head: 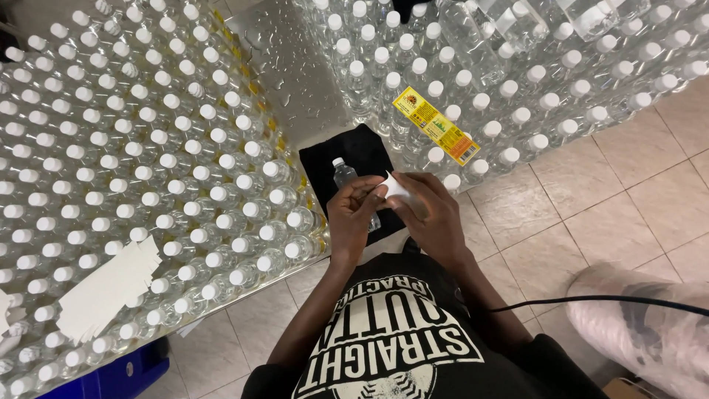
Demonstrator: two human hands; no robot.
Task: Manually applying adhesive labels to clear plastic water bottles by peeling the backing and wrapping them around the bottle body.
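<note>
Holding a small white paper label between both hands: left hand pinches its left edge, right hand wraps the rest, so the label's long axis is hard to make out. Just behind sits a small clear plastic bottle with white cap on a black cloth, upright, cap toward camera, lower body hidden by the left hand's fingers. Massed clear white-capped bottles cover the wet metal table. A yellow printed label lies on bottles beyond.
</note>
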